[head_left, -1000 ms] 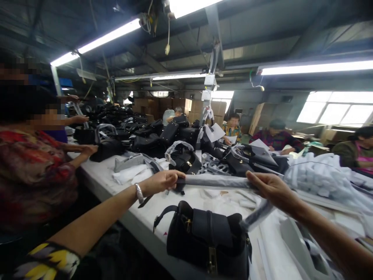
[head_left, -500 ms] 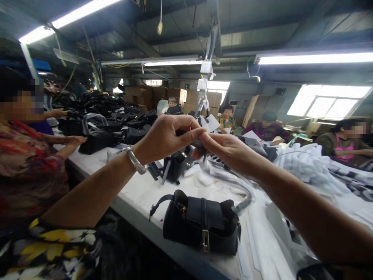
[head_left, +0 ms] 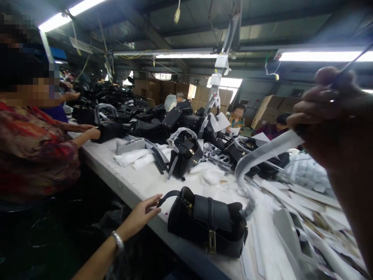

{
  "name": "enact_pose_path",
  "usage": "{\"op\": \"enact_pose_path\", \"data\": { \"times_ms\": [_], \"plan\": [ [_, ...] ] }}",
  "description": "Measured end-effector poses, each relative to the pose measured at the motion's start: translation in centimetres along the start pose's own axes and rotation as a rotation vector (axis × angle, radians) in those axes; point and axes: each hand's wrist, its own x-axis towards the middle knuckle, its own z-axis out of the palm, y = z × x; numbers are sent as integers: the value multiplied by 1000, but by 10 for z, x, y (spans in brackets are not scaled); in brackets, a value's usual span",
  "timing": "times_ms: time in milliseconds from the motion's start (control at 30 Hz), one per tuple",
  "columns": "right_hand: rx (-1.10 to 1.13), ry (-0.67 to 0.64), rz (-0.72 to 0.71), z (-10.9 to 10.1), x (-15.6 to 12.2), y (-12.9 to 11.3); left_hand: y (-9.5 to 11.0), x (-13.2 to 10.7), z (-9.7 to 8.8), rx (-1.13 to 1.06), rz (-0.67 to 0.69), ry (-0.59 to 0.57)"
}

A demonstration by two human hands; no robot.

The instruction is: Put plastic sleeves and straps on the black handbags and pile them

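A black handbag with a gold clasp lies on the white table in front of me. My left hand reaches to its short black strap end, fingers apart, the fingertips at the strap. My right hand is raised close to the camera at the upper right, fingers closed on the grey wrapped strap, which curves down to the bag's right side. A thin wire-like thing sticks up from the right hand; I cannot make it out.
A person in a red patterned top works at my left, hands on a black bag. More black bags, white foam strips and paper cover the table. Other people sit across the table; cartons are stacked behind them.
My hands were together in front of me on the strap. Now the left hand has dropped to the bag's strap end and the right hand has lifted the wrapped strap up to the right.
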Motion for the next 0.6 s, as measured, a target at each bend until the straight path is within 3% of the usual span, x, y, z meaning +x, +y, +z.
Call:
{"op": "enact_pose_path", "data": {
  "times_ms": [100,200,300,400,500,600],
  "plan": [
    [13,-40,54,-18,9,6,4,1,-1,-154,-19,23],
    [193,-153,175,-10,-1,1,22,3,-8,-309,18,138],
    [359,-285,362,24,-23,-4,47,9,-5,-505,168,225],
    [437,-493,472,65,-47,2,73,20,12,-660,275,170],
    [450,-718,521,94,-66,18,90,31,35,-770,274,105],
    [421,-791,587,110,-81,35,95,38,49,-836,246,106]
  ]
}}
